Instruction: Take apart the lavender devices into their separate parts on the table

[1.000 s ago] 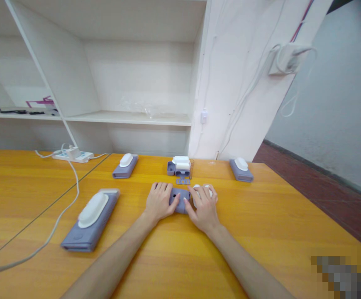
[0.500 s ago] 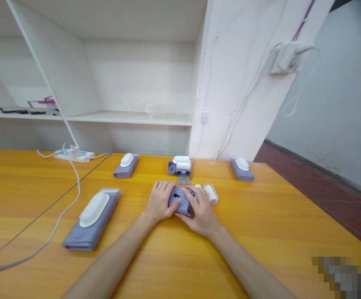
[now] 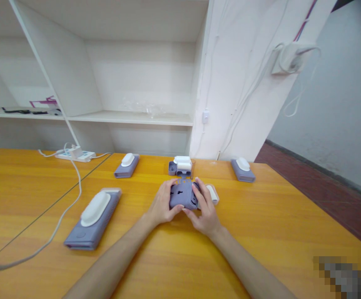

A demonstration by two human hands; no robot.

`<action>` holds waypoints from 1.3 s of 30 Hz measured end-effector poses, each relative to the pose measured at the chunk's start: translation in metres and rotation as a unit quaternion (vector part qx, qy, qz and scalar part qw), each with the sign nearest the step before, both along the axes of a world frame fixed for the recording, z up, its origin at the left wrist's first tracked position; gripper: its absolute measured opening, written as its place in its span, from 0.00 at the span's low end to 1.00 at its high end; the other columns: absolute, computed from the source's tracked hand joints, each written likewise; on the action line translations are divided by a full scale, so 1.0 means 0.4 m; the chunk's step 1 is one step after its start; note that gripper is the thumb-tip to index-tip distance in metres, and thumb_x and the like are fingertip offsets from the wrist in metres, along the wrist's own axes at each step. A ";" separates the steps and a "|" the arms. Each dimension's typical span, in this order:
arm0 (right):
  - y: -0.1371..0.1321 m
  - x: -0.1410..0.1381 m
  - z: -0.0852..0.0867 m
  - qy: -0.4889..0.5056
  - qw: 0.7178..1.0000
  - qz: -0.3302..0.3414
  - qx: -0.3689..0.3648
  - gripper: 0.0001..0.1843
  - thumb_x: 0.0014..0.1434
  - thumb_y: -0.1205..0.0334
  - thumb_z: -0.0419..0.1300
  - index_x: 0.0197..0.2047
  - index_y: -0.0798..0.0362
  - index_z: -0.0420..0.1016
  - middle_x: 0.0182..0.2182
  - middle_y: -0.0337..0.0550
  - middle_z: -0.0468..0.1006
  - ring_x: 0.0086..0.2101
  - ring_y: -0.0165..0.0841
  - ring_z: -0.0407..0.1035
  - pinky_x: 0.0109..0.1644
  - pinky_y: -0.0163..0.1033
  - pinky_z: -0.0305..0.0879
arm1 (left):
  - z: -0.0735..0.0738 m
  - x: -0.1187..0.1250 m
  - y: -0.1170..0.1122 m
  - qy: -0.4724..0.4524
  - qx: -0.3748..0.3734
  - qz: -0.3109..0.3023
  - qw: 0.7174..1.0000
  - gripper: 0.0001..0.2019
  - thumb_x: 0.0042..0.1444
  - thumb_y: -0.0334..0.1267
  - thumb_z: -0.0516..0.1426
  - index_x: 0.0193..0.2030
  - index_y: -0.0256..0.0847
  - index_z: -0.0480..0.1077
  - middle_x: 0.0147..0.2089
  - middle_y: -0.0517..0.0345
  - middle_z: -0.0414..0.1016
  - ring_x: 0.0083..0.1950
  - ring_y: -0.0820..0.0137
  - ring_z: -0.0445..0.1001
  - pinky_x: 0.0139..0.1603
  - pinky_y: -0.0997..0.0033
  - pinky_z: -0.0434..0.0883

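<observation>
A purple-grey plastic housing with dark keyhole-shaped slots sits between my two hands, just over the table. My left hand grips its left side, thumb along the near edge. At the right end, my right hand has its fingers on a dark-slotted side and its thumb at the near corner. Behind the hands stand a small purple-grey cup and a holder carrying white rounded parts. A white piece in a clear cover lies just right of my right hand, partly hidden by it.
Purple-grey units with white oval tops lie at the near left, back left and back right. A white cable runs across the left of the wooden table from a power strip. White shelves rise behind.
The housing has been tilted up, so more of its slotted face and right end shows. My right fingers have shifted from its top to its right end.
</observation>
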State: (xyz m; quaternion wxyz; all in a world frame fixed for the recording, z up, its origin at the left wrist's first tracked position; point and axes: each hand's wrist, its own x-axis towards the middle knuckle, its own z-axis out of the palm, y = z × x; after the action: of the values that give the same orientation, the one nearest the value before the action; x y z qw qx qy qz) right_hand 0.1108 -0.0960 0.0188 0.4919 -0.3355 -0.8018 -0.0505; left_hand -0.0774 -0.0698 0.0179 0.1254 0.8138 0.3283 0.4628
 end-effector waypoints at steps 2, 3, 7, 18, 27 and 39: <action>0.001 -0.001 0.000 0.008 1.000 -0.006 -0.002 0.37 0.57 0.56 0.58 0.66 0.52 0.48 0.64 0.57 0.47 0.62 0.49 0.48 0.60 0.59 0.55 | -0.004 0.007 -0.002 -0.025 -0.020 0.000 1.000 0.37 0.51 0.53 0.55 0.63 0.39 0.47 0.55 0.43 0.60 0.53 0.57 0.64 0.55 0.55 0.61; 0.003 -0.001 -0.001 0.012 1.000 -0.010 -0.003 0.37 0.57 0.56 0.58 0.66 0.52 0.48 0.64 0.57 0.48 0.61 0.49 0.49 0.60 0.59 0.55 | -0.005 0.011 -0.003 -0.038 -0.029 0.003 0.999 0.37 0.51 0.53 0.55 0.63 0.39 0.47 0.55 0.43 0.60 0.52 0.58 0.64 0.55 0.55 0.61; 0.007 -0.004 -0.016 0.025 0.999 -0.020 -0.020 0.38 0.58 0.55 0.57 0.67 0.53 0.45 0.60 0.57 0.54 0.60 0.46 0.54 0.60 0.56 0.57 | -0.006 0.024 -0.005 -0.094 -0.068 0.039 0.992 0.39 0.49 0.54 0.57 0.62 0.38 0.48 0.51 0.46 0.61 0.50 0.59 0.64 0.52 0.56 0.62; 0.003 -0.016 -0.028 -0.036 0.997 0.015 -0.068 0.50 0.53 0.53 0.60 0.68 0.59 0.35 0.55 0.58 0.65 0.52 0.45 0.64 0.53 0.52 0.65 | -0.004 0.079 -0.020 -0.301 -0.240 -0.030 0.922 0.35 0.42 0.53 0.63 0.54 0.39 0.59 0.49 0.50 0.69 0.50 0.60 0.69 0.52 0.62 0.64; 0.013 -0.016 -0.022 -0.077 0.993 -0.046 -0.078 0.37 0.57 0.60 0.55 0.67 0.55 0.46 0.44 0.52 0.70 0.43 0.43 0.65 0.48 0.51 0.64 | 0.015 0.075 -0.006 -0.459 -0.320 0.039 0.828 0.34 0.46 0.47 0.64 0.56 0.44 0.52 0.53 0.49 0.68 0.49 0.65 0.72 0.49 0.63 0.70; 0.003 -0.022 0.008 -0.138 0.980 -0.095 -0.108 0.37 0.54 0.62 0.56 0.66 0.50 0.49 0.41 0.47 0.70 0.42 0.41 0.63 0.48 0.48 0.59 | 0.021 0.073 -0.007 -0.474 -0.314 0.047 0.821 0.29 0.50 0.48 0.60 0.54 0.49 0.50 0.54 0.50 0.64 0.51 0.62 0.70 0.37 0.67 0.75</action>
State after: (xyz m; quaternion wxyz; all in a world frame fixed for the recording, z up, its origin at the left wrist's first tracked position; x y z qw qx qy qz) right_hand 0.1019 -0.0949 0.0218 0.3305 -0.4510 -0.8272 -0.0561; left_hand -0.0481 -0.0726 0.0263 0.4919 0.3940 0.3940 0.6690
